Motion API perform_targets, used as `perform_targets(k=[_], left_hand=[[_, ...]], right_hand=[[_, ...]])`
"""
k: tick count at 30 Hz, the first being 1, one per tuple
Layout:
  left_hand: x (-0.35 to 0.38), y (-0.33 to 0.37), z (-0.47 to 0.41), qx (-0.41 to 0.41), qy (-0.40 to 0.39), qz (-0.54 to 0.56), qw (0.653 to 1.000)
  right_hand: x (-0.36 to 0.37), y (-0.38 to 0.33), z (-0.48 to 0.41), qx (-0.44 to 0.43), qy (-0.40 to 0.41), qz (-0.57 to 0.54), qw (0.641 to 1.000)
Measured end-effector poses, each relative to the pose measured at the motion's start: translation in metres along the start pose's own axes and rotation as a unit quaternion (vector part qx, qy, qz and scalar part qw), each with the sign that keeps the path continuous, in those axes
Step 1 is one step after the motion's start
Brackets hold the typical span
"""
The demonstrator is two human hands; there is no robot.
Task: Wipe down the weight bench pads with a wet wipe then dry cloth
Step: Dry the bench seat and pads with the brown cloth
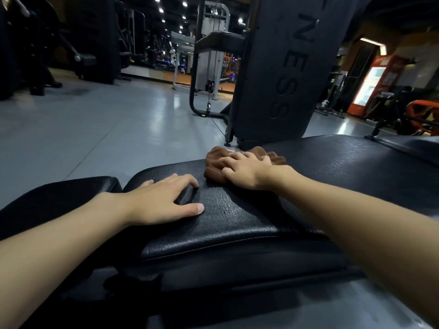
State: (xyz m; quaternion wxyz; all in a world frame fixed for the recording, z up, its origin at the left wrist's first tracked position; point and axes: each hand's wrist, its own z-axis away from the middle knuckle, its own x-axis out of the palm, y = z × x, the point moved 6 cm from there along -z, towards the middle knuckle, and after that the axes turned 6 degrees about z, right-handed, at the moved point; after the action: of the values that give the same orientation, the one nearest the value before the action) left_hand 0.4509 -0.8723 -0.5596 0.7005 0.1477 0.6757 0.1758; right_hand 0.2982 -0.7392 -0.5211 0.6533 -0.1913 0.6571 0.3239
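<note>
A black weight bench pad [237, 210] with a cracked leather-like surface fills the lower middle of the view. A bunched brown cloth [215, 163] lies on the pad's far edge. My right hand [244, 170] lies on top of the cloth, fingers spread and bent over its folds, pressing it onto the pad. My left hand [164, 200] rests flat on the pad nearer to me, fingers straight and spread, holding nothing. A longer black pad [351, 167] continues to the right, and a smaller one [71, 193] sits to the left.
A tall dark machine panel [285, 67] with raised letters stands just beyond the bench. A cable machine [211, 55] stands behind it. Grey gym floor [107, 129] stretches to the left. A red vending machine [373, 81] and orange equipment [422, 115] are at the right.
</note>
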Motion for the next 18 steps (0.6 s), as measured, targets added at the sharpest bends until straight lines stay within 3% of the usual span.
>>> perform_targets(k=[10, 18], left_hand=[[-0.006, -0.001, 0.023, 0.016, 0.026, -0.034, 0.999], [-0.006, -0.035, 0.042, -0.015, 0.009, -0.064, 0.998]], right_hand=[[0.003, -0.029, 0.154, -0.103, 0.026, 0.052, 0.993], [0.009, -0.035, 0.122, -0.093, 0.019, 0.043, 0.995]])
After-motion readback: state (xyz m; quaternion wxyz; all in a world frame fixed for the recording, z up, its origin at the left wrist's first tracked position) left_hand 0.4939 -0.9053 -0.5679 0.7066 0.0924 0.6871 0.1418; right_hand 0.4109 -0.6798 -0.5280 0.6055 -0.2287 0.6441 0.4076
